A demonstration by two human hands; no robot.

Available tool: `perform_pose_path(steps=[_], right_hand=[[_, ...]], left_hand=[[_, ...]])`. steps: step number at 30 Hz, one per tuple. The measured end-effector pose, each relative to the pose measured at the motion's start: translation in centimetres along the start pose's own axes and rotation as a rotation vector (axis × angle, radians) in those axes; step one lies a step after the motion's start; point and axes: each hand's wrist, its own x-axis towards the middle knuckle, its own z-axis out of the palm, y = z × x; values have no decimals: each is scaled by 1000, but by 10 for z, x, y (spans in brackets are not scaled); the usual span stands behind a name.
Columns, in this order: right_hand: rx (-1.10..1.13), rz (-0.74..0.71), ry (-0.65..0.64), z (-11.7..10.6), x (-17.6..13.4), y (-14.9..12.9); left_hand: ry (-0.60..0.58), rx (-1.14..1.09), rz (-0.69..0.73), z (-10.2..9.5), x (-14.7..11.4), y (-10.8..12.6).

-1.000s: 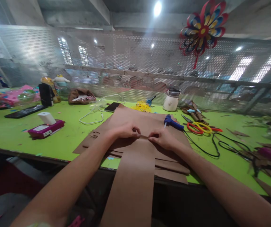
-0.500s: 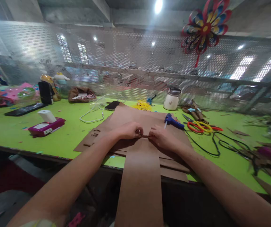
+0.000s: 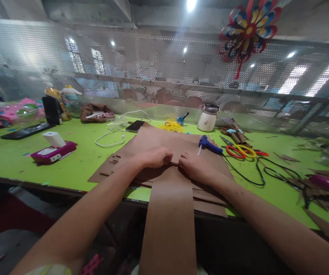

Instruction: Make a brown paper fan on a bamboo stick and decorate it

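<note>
A long strip of brown kraft paper [image 3: 170,214] runs from the stacked sheets down over the table's front edge. Its far end is folded or rolled into a narrow edge. My left hand [image 3: 159,157] is closed, pinching the left end of that edge. At the right end, my right hand [image 3: 192,165] has its fingers curled onto the same edge. A short piece of the edge shows between the hands; the fingertips are partly hidden. Beneath lies a stack of brown paper sheets [image 3: 149,139]. A blue glue gun [image 3: 211,146] rests on its right side.
Scissors [image 3: 246,151] with red and yellow handles lie right of the stack, beside a black cord [image 3: 247,182]. Left is a purple power strip [image 3: 54,153] with a white charger. A jar [image 3: 208,118] and a phone [image 3: 135,126] stand and lie farther back on the green table [image 3: 86,164].
Both hands keep their hold on the paper strip's folded edge with hardly any movement. The whole view has shifted slightly.
</note>
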Motion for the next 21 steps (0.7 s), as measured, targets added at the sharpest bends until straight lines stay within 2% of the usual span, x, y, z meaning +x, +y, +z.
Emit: perform_pose_path(steps=[5, 11, 21], right_hand=[[-71, -74, -5, -9, -6, -6], [-56, -114, -9, -17, -10, -13], [-55, -124, -10, -21, -12, -14]], left_hand=[[-32, 63, 9, -7, -5, 12], [-54, 129, 37, -14, -12, 23], [-73, 118, 25, -12, -13, 17]])
